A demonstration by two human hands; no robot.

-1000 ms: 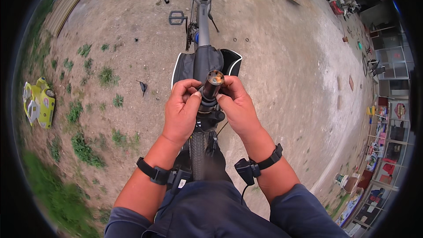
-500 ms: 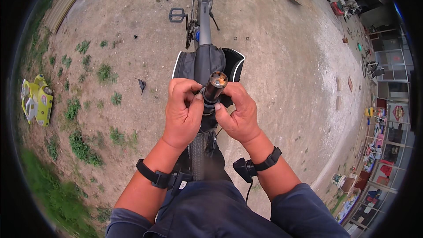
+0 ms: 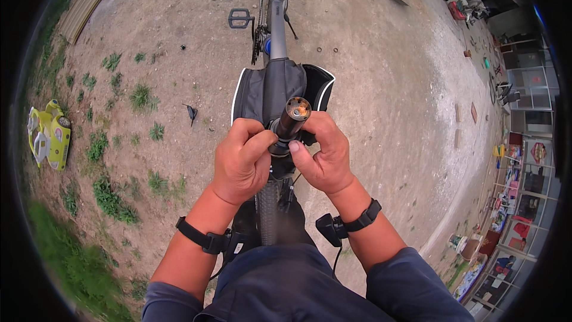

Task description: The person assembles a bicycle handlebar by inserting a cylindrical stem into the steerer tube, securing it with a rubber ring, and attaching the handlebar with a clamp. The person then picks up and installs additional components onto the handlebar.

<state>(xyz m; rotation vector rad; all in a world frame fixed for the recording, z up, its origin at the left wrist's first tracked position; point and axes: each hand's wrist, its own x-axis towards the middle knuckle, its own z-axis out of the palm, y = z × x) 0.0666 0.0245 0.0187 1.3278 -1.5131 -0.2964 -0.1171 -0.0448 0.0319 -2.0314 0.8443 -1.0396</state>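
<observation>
A bicycle's bare dark steerer tube (image 3: 291,120) points up in front of me, its open top rusty brown inside. Dark rings (image 3: 280,146) surround its base. My left hand (image 3: 243,158) is closed at the left of these rings, with its curled fingertips against or very near them; whatever they pinch is hidden. On the other side, my right hand (image 3: 325,154) is closed on the tube's lower part, thumb at the near side and index finger bent behind it. A black frame bag (image 3: 283,83) lies just beyond, and the front tyre (image 3: 266,211) is below.
The bicycle's grey frame (image 3: 277,30) runs away from me, with a pedal (image 3: 240,18) sticking out left. Two small rings (image 3: 335,50) lie on the dirt at right. Small dark parts (image 3: 190,114) are scattered at left, near weeds and a yellow toy car (image 3: 52,137).
My left hand has shifted slightly left and down, and its thumb no longer shows on the tube. My right hand stays nearly in place.
</observation>
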